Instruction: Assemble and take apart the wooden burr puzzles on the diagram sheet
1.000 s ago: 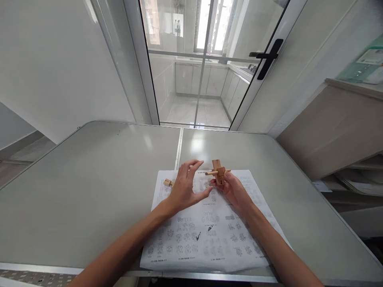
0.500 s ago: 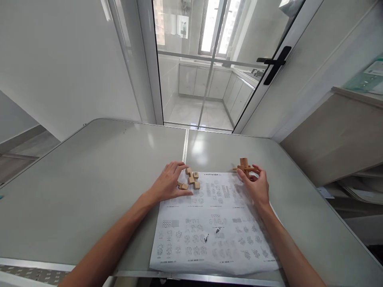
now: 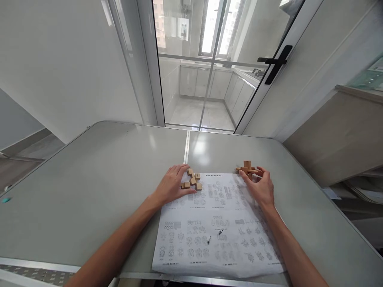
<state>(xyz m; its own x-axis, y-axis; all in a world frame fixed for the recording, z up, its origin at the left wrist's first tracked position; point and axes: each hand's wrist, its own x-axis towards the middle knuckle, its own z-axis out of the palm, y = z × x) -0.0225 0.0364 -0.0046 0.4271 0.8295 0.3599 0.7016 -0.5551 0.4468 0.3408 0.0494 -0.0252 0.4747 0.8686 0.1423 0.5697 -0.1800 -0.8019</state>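
Observation:
My left hand (image 3: pixel 172 184) rests on the table beside a group of pale wooden puzzle blocks (image 3: pixel 193 181), one marked with a "3". Its thumb and fingers are spread around the near and far sides of the group, close to the blocks; whether they touch is unclear. To the right, my right hand (image 3: pixel 261 186) has its thumb and fingers closed on a brown wooden interlocking puzzle (image 3: pixel 247 168) with crossing bars. That puzzle is at the far right corner of a printed instruction sheet (image 3: pixel 215 217). Part of the block group is hidden behind my left hand.
The grey table (image 3: pixel 125 167) has a seam (image 3: pixel 187 147) running away from me. A glass door with a black handle (image 3: pixel 275 63) stands beyond the far edge. Shelving (image 3: pixel 338 119) is on the right, and a small teal object (image 3: pixel 6 200) lies at the far left.
The view has shifted slightly, moving everything a little to the right. The brown puzzle appears slightly turned in my right hand. My left hand stays around the pale blocks.

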